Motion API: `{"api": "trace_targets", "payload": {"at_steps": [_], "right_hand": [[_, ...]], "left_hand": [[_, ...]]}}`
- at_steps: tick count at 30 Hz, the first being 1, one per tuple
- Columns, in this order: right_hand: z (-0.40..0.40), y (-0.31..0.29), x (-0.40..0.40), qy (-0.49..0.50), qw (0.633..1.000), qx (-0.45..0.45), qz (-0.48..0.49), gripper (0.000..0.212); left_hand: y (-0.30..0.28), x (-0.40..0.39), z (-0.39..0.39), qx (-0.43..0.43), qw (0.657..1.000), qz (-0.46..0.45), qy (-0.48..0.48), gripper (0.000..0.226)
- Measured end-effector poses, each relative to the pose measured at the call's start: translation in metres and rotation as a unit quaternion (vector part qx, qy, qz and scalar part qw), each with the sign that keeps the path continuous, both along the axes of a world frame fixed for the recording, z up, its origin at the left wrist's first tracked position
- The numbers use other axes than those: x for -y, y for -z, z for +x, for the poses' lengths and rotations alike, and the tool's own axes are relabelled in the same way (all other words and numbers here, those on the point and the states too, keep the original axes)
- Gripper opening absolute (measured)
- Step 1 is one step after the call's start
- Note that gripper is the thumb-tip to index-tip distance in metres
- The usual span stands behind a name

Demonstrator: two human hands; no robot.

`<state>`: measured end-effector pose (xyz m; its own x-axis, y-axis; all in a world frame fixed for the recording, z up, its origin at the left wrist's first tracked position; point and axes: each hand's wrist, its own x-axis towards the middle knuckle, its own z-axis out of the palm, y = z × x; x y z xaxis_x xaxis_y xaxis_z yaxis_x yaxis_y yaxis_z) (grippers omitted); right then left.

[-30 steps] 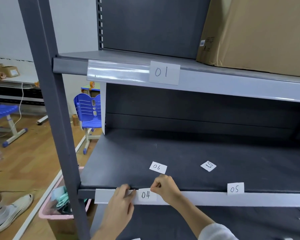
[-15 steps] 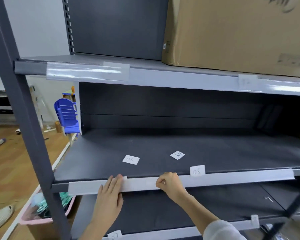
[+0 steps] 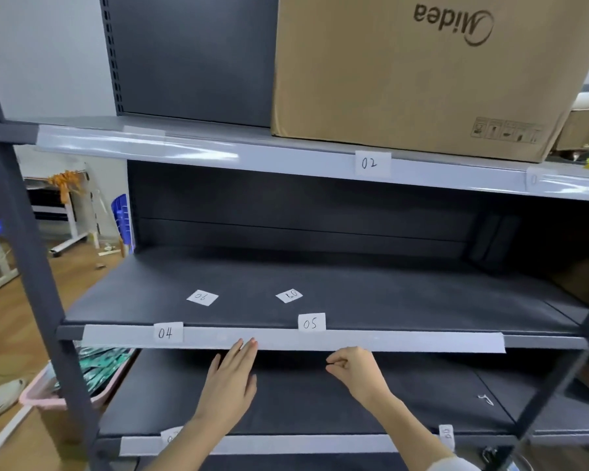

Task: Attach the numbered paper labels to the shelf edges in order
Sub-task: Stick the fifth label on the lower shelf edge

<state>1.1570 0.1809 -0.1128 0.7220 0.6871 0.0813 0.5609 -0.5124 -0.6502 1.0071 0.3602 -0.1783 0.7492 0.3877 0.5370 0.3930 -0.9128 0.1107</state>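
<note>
Small white paper labels carry handwritten numbers. Label 02 (image 3: 371, 163) sits upright on the top shelf edge (image 3: 286, 168), right of middle. Labels 04 (image 3: 167, 332) and 05 (image 3: 311, 322) stand upright on the middle shelf edge (image 3: 405, 342), 04 to the left. Labels 06 (image 3: 202, 297) and 09 (image 3: 289, 295) lie loose and flat on the dark shelf board behind, turned askew, 06 left of 09.

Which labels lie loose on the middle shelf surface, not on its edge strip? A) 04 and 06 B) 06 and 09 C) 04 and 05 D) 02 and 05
B: the 06 label and the 09 label lie flat on the dark shelf board, while the 04 label and the 05 label sit on the edge strip.
</note>
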Motion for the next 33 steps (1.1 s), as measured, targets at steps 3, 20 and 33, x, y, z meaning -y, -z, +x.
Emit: {"api": "trace_targets", "payload": {"at_steps": [3,20,33], "right_hand": [[0.009,0.000,-0.007,-0.004,1.000,-0.009,-0.001,0.022],[0.098,-0.006,-0.071,0.000,0.996,0.087,-0.025,0.018],[0.124,-0.015,-0.100,-0.098,0.992,0.025,-0.071,0.019]], "left_hand": [[-0.003,-0.004,0.010,-0.004,1.000,0.013,0.000,0.052],[0.014,-0.065,0.106,0.042,0.989,-0.022,0.142,0.052],[0.004,-0.067,0.105,0.039,0.980,-0.159,0.111,0.006]]}}
